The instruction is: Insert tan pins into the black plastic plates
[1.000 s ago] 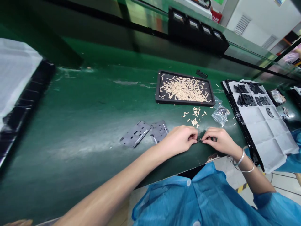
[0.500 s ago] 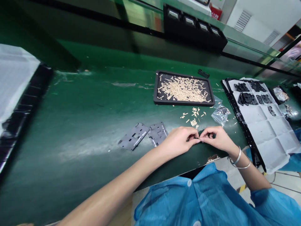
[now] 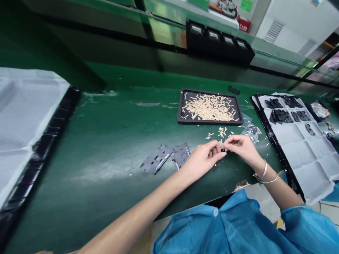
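My left hand (image 3: pixel 203 157) is closed, with its thumb and curled fingers close together. My right hand (image 3: pixel 244 151) pinches thumb against index finger right beside it. Whatever either hand holds between its fingertips is too small to make out. Just behind the fingertips, small loose beige strips (image 3: pixel 221 132) lie scattered on the green table. To the left of my left hand lie two flat grey plates with cut-outs, one plate (image 3: pixel 151 165) farther left and another plate (image 3: pixel 181 152) touching or overlapping its edge.
Beyond my hands, a black tray (image 3: pixel 210 122) holds many beige strips. A clear plastic bag (image 3: pixel 251 132) lies behind my right hand. At right, a white compartmented tray (image 3: pixel 292 148) carries black parts (image 3: pixel 280 116). Another white-lined tray (image 3: pixel 29 106) stands at far left.
The view has shifted, so the table sits slightly lower in it. My right hand's fingertips have lifted a little away from the left hand's, toward the loose strips.
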### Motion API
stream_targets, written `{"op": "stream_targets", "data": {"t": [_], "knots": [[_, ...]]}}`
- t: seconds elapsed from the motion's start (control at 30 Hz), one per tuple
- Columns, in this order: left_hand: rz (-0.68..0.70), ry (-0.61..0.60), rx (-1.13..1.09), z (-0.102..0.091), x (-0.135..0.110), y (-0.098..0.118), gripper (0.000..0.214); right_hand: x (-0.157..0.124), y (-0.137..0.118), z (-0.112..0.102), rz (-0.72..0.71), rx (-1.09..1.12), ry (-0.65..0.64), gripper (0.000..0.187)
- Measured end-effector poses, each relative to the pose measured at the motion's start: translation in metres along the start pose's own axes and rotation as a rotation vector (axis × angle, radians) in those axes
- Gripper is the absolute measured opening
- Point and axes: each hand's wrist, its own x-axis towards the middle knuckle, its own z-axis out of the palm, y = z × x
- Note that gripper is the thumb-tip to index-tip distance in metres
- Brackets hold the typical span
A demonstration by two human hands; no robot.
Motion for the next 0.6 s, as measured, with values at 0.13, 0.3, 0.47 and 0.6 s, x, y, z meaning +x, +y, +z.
{"op": "stream_targets", "data": {"t": [0.13, 0.3, 0.47, 0.6], "knots": [[-0.010, 0.102, -0.209, -0.003, 0.002, -0.003, 0.017, 0.006, -0.006, 0.011, -0.109, -0.023, 0.043, 0.017], [-0.019, 0.085, -0.307, -0.005, 0.004, -0.008, 0.021, 0.011, -0.018, 0.011, -0.196, -0.079, -0.003, 0.010], [-0.011, 0.046, -0.297, -0.005, 0.003, -0.005, 0.025, 0.018, -0.019, 0.011, -0.142, 0.005, -0.064, 0.015], [0.012, 0.143, -0.260, -0.006, 0.001, -0.001, 0.024, 0.021, -0.012, 0.016, -0.006, 0.285, -0.041, 0.020]]}}
